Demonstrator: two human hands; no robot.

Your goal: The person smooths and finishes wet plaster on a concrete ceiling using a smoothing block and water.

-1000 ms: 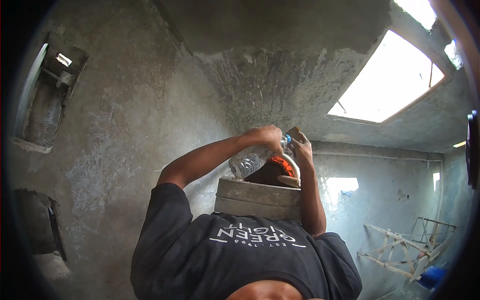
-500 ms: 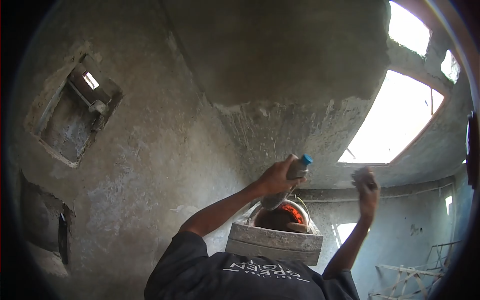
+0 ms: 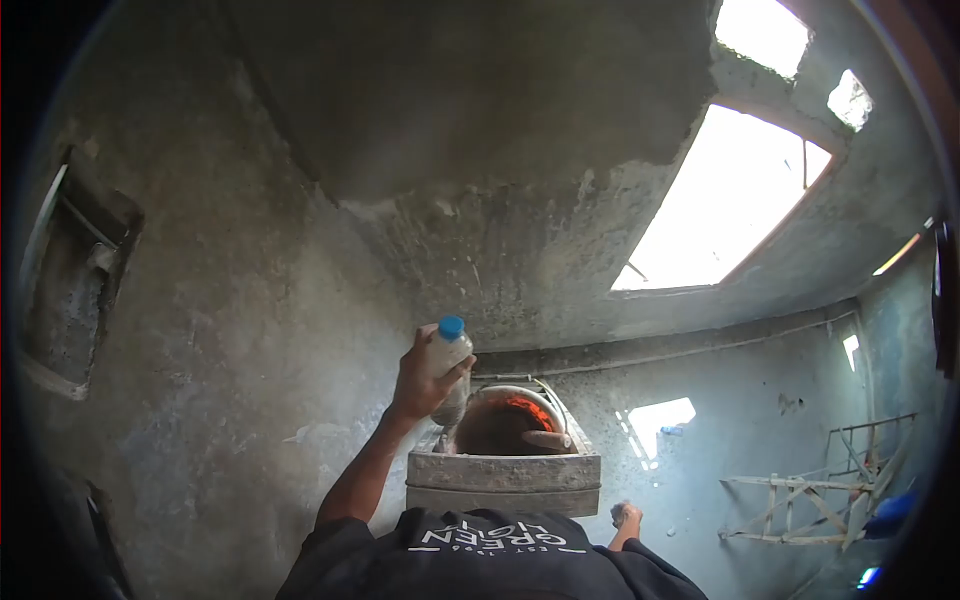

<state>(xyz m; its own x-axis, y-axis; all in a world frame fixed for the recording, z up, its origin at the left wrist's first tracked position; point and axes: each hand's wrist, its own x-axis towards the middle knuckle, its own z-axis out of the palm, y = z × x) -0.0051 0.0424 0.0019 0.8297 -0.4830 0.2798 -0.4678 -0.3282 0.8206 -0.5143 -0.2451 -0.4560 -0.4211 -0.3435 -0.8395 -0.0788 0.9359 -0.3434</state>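
My left hand (image 3: 412, 385) is wrapped round a clear plastic bottle (image 3: 451, 358) with a blue cap, held upright with the cap toward me. Just behind and to the right of it is a round-mouthed clay oven (image 3: 478, 428). Orange-red glow (image 3: 530, 408) shows along its inner wall, and a rounded, pale brown thing (image 3: 547, 439) sits at its right rim. My right hand (image 3: 627, 517) is low, right of the oven's casing and away from it. Its fingers look curled; whether anything is inside them is hidden.
A grey box-like casing (image 3: 505, 473) surrounds the oven in front of me. At right stands a metal frame (image 3: 800, 505), with something blue (image 3: 890, 517) beside it. Rough plaster walls (image 3: 250, 330) enclose the place, and light comes through a large opening (image 3: 725, 205).
The bottle in my left hand has moved left, away from the oven's mouth, and tilts less. My right hand has dropped from a raised position to low at my side. The view has shifted.
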